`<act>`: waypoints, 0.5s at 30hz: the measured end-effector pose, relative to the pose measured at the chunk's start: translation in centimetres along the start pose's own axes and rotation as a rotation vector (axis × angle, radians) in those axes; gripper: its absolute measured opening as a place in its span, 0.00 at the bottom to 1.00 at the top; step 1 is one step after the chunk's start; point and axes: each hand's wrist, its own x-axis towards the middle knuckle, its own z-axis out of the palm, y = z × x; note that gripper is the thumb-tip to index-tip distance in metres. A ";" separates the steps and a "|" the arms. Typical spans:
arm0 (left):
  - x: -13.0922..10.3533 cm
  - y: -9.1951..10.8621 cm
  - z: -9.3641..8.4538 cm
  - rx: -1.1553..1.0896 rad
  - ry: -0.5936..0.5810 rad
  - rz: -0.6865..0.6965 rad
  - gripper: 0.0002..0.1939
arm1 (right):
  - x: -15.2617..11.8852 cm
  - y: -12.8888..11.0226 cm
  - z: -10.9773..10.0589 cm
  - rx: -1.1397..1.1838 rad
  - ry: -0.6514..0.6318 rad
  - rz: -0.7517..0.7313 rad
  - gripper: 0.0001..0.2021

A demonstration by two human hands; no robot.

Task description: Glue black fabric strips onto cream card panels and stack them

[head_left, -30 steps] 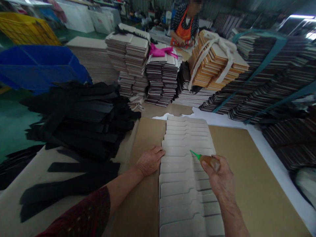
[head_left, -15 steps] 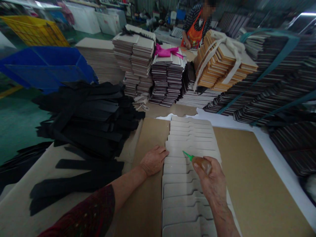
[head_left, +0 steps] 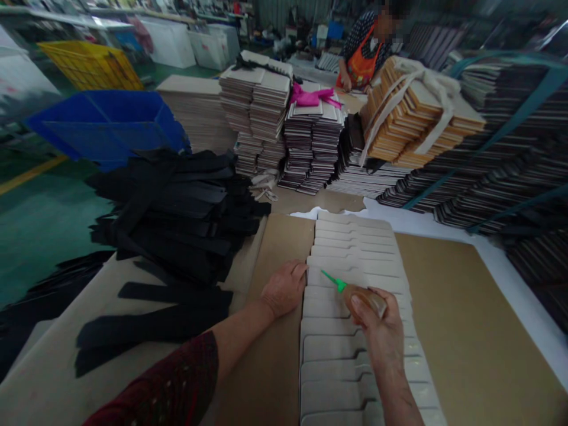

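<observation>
My right hand [head_left: 384,325] is wrapped round a small squeeze bottle [head_left: 364,300] of brownish liquid, which looks like a glue bottle. Its green nozzle [head_left: 340,285] points forward and left, the tip just over a row of overlapping light grey board pieces [head_left: 332,349]. These pieces have rounded corners and a step in their front edges, and they run away from me in a long strip. My left hand [head_left: 284,288] lies with its fingers extended against the left edge of the strip, level with the nozzle tip. Brown board [head_left: 261,378] lies under that hand.
Black strips [head_left: 177,219] are heaped at left, with a few loose black strips [head_left: 146,325] nearer. Blue [head_left: 110,127] and yellow [head_left: 91,65] crates stand beyond. Stacked boards [head_left: 255,100] and a tied tan bundle [head_left: 417,112] line the back. A person in an orange apron [head_left: 361,62] works behind them.
The nozzle tip has moved left across the board pieces, nearer their left edge. My left hand stays against that edge. The whole view has shifted slightly.
</observation>
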 end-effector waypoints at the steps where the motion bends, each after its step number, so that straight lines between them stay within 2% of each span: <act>1: 0.1 0.0 0.1 0.000 0.010 -0.020 0.19 | 0.4 0.0 0.1 0.009 0.020 0.002 0.36; 4: 0.4 -0.1 0.4 -0.002 0.009 -0.017 0.23 | 1.1 -0.1 0.9 -0.044 0.046 -0.039 0.37; 10: 0.4 -0.2 0.4 -0.006 0.004 0.004 0.23 | 0.3 -1.2 3.1 -0.180 0.036 -0.187 0.29; 15: 0.4 -0.1 0.2 -0.008 0.004 0.017 0.20 | 0.1 -1.3 3.6 -0.306 0.022 -0.272 0.28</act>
